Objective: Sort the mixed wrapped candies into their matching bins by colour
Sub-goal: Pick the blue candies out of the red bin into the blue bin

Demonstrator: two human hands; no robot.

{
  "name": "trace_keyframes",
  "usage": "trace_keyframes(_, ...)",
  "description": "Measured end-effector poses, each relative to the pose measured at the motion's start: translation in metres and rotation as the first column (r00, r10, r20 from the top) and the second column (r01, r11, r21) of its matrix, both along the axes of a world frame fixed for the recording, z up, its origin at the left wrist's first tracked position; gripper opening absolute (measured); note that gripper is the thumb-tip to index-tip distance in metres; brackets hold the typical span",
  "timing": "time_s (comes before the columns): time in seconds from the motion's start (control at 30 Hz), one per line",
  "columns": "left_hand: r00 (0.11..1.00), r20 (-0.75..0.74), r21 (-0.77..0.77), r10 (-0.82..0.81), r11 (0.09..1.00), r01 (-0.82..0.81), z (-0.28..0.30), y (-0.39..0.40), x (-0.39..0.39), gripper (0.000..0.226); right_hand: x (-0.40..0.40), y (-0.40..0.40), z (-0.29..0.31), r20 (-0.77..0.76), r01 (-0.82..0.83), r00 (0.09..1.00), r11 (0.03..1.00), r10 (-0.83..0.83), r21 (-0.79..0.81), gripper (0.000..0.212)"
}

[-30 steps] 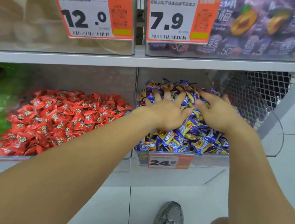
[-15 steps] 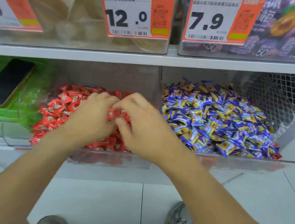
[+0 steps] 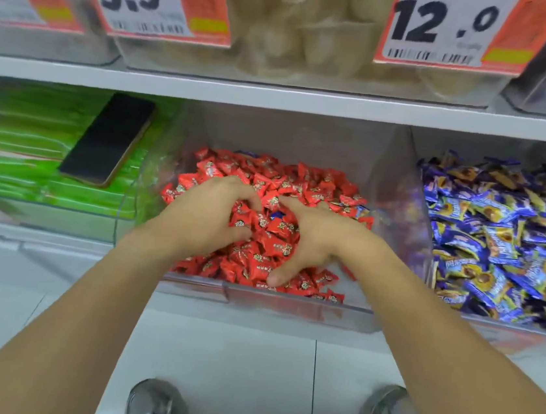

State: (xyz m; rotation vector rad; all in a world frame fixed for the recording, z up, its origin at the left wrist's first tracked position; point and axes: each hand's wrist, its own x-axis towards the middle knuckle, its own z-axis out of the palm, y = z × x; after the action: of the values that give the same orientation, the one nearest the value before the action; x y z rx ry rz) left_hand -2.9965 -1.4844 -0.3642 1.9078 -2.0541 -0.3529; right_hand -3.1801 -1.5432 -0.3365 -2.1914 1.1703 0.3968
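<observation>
Crinkly, shiny red candies (image 3: 268, 179) heaped in a clear plastic bin (image 3: 291, 306) at centre frame, with one blue wrapper (image 3: 277, 215) peeking out between the two hands. Left hand (image 3: 206, 213) is curled, fingers dug into the pile; right hand (image 3: 312, 235) is spread flat on it, thumb pointing down. Neither clearly grips anything. Blue-and-gold candies (image 3: 499, 239) fill the bin at right. One black phone (image 3: 107, 138) lies on green packs (image 3: 23, 144) at upper left.

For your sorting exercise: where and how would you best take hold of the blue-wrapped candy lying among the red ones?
Pinch the blue candy by its exposed upper wrapper edge, from above. It lies half-buried among the red candies, between both hands, so its sides are blocked.
</observation>
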Motion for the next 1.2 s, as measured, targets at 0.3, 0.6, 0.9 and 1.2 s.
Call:
trace_keyframes(0.3,0.999,0.033,0.098,0.025,0.995,-0.028,0.007,0.003,0.005,0.037,-0.002,-0.021,0.0,-0.102,-0.095,0.99,0.995,0.093,-0.012,0.084)
trace_keyframes(0.6,0.997,0.066,-0.121,0.046,0.992,-0.037,0.011,-0.004,-0.027,0.029,-0.021,-0.037,0.002,0.037,0.085,0.996,0.994,-0.083,-0.065,0.036)
trace_keyframes(0.9,0.966,0.168,0.244,-0.194,0.958,0.15,-0.011,-0.017,-0.045,0.052,-0.013,-0.023,-0.017,-0.225,-0.061,0.973,0.996,0.045,-0.063,0.046)
trace_keyframes(1.2,0.955,-0.297,0.218,-0.009,0.973,0.076,0.006,-0.015,-0.043,0.068,-0.025,-0.028,0.002,0.436,0.246,0.828,0.927,-0.353,0.282,0.02)
